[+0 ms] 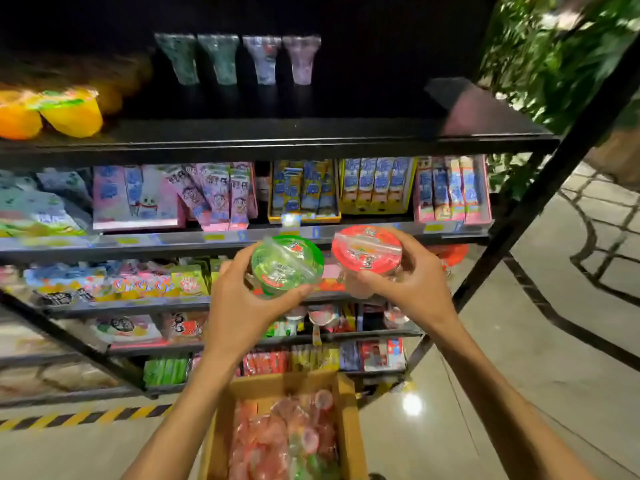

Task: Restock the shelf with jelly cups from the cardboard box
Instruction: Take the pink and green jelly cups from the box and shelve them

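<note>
The left grip (239,306) curls round a green-lidded jelly cup (287,263), a round tub of clear plastic with a glossy film top, the thumb under its lower edge. The right grip (412,282) clasps a matching red-lidded jelly cup (367,249) just beside it. Both cups are held up before the middle tiers of the black metal shelf (277,140). Below, the open cardboard box (349,410) holds a heap of shiny red and green cups (287,438). Smooth orange and yellow tubs (72,112) sit on the top tier.
</note>
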